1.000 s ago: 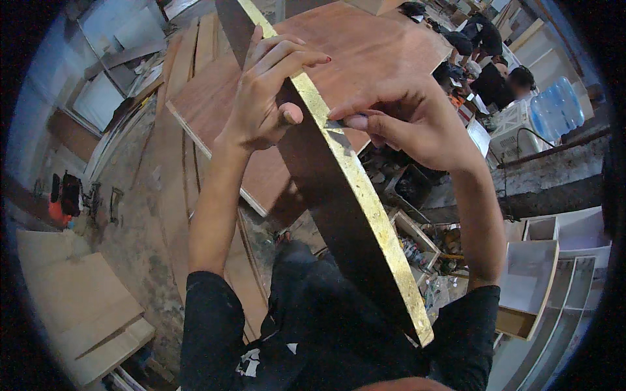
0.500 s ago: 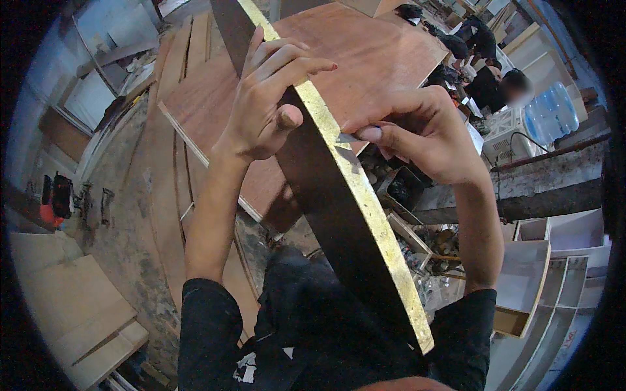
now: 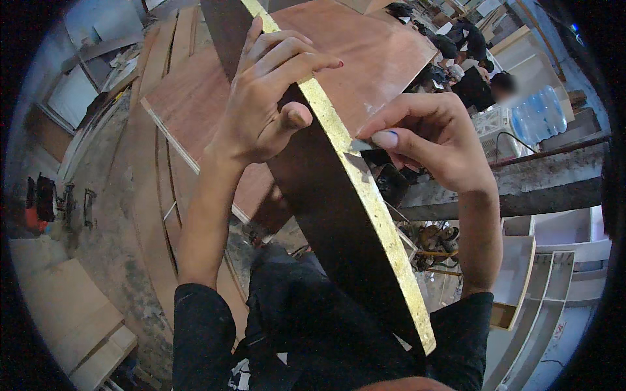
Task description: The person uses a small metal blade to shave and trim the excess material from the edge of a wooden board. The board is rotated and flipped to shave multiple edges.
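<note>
Dark-faced board [image 3: 332,212] runs slantwise through the head view, from the top down to its near end by your dark clothing [image 3: 287,326], its yellow edge [image 3: 391,240] turned up toward you. Your L hand [image 3: 274,98] is across the upper part, fingers loosely bent over that edge, thumb well apart from them, so it's fairly wide, more steadying than clamping, I'd say; can't tell if the thumb tip touches the board. Your R hand [image 3: 424,140] is narrow, thumb & index pinching a thin flat piece [image 3: 362,145], prob. a blade or scraper, tho it's too small to be sure. Its tip is at the yellow edge, just above a dark patch [image 3: 358,166]; can't tell if that's a mark, a shadow or smth stuck on. Step in hand, as I read it: close work on the edge at that one spot, R hand doing it, L hand bracing a bit farther up. Next move calls for a firm pinch, the piece held at a low angle, light even pressure along the edge, & L fingers clear of its path. Watch for the board rocking, since its support is out of sight, & for a slip toward your L index. Beyond it: a reddish-brown panel [image 3: 368,62], long planks [image 3: 150,189] on the floor [image 3: 117,189] to the left, a blue bottle [image 3: 538,117] & other ppl [image 3: 473,88] top right, well apart from your work.
</note>
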Action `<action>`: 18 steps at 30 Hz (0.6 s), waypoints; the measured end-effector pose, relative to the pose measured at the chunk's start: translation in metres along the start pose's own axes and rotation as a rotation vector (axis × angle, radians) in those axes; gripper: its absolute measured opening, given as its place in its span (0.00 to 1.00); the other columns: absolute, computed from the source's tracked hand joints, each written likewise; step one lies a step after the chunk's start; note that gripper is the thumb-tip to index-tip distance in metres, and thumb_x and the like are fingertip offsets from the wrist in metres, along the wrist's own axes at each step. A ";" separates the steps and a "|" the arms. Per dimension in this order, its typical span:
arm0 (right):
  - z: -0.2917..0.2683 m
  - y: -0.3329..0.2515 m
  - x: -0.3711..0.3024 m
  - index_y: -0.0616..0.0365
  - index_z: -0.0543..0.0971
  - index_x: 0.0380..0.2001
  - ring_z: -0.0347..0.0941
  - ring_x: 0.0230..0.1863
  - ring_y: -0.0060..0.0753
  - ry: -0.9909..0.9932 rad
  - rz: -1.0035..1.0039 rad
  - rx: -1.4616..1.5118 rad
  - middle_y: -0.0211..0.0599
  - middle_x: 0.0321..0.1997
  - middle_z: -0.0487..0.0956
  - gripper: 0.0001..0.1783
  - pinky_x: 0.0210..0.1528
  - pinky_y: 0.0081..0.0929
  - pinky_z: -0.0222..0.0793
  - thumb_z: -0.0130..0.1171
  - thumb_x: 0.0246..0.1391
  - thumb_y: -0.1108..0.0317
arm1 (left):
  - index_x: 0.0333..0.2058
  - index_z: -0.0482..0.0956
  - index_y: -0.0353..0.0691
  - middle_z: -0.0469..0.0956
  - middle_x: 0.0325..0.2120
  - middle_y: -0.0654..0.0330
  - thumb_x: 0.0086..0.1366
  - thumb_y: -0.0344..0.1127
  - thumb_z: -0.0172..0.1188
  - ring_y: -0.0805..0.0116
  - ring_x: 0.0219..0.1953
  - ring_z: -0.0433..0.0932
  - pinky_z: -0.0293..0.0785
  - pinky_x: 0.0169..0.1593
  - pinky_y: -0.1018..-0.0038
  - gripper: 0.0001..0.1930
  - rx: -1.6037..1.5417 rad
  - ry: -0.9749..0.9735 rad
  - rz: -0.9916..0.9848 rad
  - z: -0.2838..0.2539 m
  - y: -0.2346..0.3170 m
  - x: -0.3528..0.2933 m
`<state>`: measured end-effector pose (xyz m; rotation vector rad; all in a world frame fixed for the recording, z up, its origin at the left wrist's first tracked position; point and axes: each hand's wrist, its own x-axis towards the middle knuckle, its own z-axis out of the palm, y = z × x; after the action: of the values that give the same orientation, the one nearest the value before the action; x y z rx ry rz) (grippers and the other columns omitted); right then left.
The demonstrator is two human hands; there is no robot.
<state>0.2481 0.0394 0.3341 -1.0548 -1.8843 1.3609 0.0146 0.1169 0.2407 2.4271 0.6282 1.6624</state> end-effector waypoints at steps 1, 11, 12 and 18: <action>0.000 0.000 0.000 0.64 0.85 0.39 0.68 0.22 0.10 0.004 0.002 0.004 0.28 0.29 0.81 0.07 0.22 0.12 0.59 0.65 0.59 0.72 | 0.46 0.83 0.43 0.77 0.39 0.56 0.59 0.80 0.39 0.53 0.52 0.73 0.47 0.71 0.50 0.45 -0.002 -0.001 0.002 0.000 -0.001 0.000; 0.000 0.000 0.002 0.64 0.85 0.38 0.70 0.24 0.11 -0.022 0.036 -0.045 0.30 0.31 0.82 0.06 0.23 0.11 0.61 0.65 0.58 0.74 | 0.45 0.84 0.44 0.78 0.38 0.57 0.49 0.83 0.49 0.54 0.52 0.74 0.48 0.70 0.51 0.47 0.051 0.028 0.057 0.000 -0.002 -0.003; -0.001 0.000 0.002 0.64 0.85 0.38 0.70 0.24 0.11 -0.025 0.022 -0.040 0.30 0.31 0.82 0.06 0.23 0.11 0.61 0.64 0.58 0.74 | 0.43 0.85 0.44 0.78 0.38 0.57 0.52 0.81 0.49 0.54 0.52 0.74 0.48 0.70 0.52 0.44 0.015 0.041 0.034 0.001 -0.002 -0.002; -0.001 -0.006 0.006 0.64 0.85 0.37 0.69 0.24 0.10 -0.034 -0.019 -0.106 0.28 0.29 0.81 0.05 0.24 0.12 0.61 0.64 0.58 0.77 | 0.32 0.87 0.41 0.79 0.34 0.57 0.72 0.64 0.37 0.56 0.48 0.75 0.57 0.65 0.57 0.36 -0.028 0.139 -0.046 0.012 0.001 0.001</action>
<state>0.2442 0.0444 0.3400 -1.0680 -2.0058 1.2883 0.0265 0.1179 0.2375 2.2748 0.6693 1.8206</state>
